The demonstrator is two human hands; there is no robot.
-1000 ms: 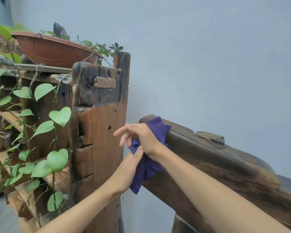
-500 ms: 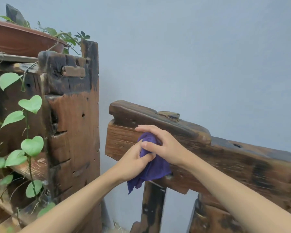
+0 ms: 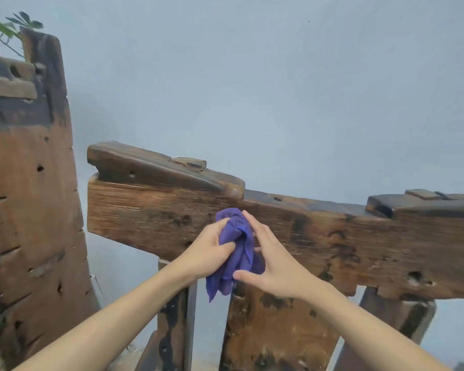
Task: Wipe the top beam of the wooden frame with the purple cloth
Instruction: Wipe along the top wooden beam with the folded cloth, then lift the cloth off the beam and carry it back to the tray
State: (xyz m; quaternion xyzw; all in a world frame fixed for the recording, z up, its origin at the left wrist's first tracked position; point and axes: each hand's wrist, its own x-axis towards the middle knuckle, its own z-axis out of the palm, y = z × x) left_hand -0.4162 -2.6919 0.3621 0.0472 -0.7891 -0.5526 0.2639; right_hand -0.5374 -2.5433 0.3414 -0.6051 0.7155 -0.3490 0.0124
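Note:
The wooden frame's top beam [image 3: 150,215] is a thick, weathered brown timber running across the middle of the view, with darker raised caps on its top edge. A bunched purple cloth [image 3: 237,247] hangs in front of the beam's face, near its lower edge. My left hand [image 3: 208,251] grips the cloth from the left, fingers curled into the fabric. My right hand [image 3: 275,263] rests against the cloth from the right with fingers spread, thumb under the bundle. Part of the cloth is hidden between the hands.
A tall dark wooden post [image 3: 30,183] stands at the left, with green plant leaves [image 3: 0,28] above it. Upright legs [image 3: 276,328] support the beam below. A plain blue-grey wall [image 3: 279,76] lies behind everything.
Both hands and the cloth have slid down from the beam's top left end and rightwards along its front face. The view has swung right, so the post and plants moved toward the left edge.

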